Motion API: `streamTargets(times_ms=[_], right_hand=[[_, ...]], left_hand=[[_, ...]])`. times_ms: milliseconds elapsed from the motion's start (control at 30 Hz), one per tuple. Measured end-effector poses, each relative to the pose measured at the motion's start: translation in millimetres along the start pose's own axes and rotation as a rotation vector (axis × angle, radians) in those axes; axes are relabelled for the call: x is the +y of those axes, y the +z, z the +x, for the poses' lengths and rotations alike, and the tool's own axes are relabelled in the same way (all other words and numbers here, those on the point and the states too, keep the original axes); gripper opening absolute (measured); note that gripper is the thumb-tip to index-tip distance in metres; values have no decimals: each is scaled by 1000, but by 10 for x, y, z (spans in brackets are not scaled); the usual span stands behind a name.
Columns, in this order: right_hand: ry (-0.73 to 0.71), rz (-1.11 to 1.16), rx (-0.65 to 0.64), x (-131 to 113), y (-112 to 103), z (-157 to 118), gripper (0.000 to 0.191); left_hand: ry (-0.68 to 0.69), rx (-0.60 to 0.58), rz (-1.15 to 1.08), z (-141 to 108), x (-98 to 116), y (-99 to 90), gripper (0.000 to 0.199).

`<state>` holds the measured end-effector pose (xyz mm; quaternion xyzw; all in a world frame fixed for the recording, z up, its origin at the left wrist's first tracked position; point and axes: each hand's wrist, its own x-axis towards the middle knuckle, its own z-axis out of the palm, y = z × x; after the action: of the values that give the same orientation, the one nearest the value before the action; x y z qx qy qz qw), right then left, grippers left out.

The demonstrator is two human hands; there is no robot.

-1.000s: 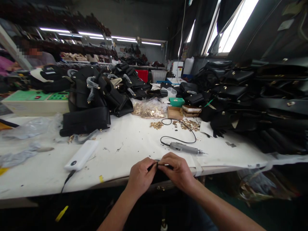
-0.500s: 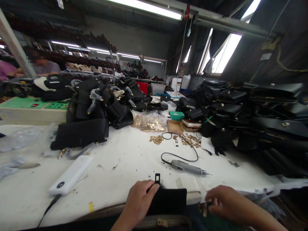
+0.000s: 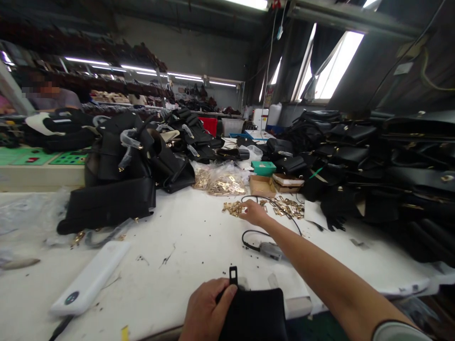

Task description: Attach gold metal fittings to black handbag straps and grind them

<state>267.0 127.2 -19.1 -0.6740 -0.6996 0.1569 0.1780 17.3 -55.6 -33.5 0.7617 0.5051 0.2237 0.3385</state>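
My left hand (image 3: 209,305) pinches the upper left corner of a black leather piece (image 3: 258,312) at the bottom centre, where a black tab (image 3: 233,274) with a rectangular slot stands up. My right hand (image 3: 254,212) reaches far over the white table, its fingertips at a small pile of gold metal fittings (image 3: 232,208); whether a fitting is between them is too small to tell. Beneath my right forearm lies a grey electric screwdriver (image 3: 270,250), mostly hidden, with its black cable (image 3: 249,232) looping behind.
More gold fittings (image 3: 289,207) lie beside a cardboard box (image 3: 262,186). Bags of fittings (image 3: 225,181) sit behind. Black bags are stacked left (image 3: 113,201) and right (image 3: 415,184). A white device (image 3: 90,279) lies at left. A person (image 3: 53,97) is in the left background.
My right hand has moved from the table's front edge up to the gold fittings, and its forearm now covers much of the screwdriver. My left hand keeps its hold; the view has shifted slightly.
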Motion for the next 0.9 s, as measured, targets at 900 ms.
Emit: streamTargets(times_ms=[900], right_hand=[[74, 741, -42, -186, -185, -421, 25]], left_hand=[[66, 132, -48, 5, 35, -30, 34]])
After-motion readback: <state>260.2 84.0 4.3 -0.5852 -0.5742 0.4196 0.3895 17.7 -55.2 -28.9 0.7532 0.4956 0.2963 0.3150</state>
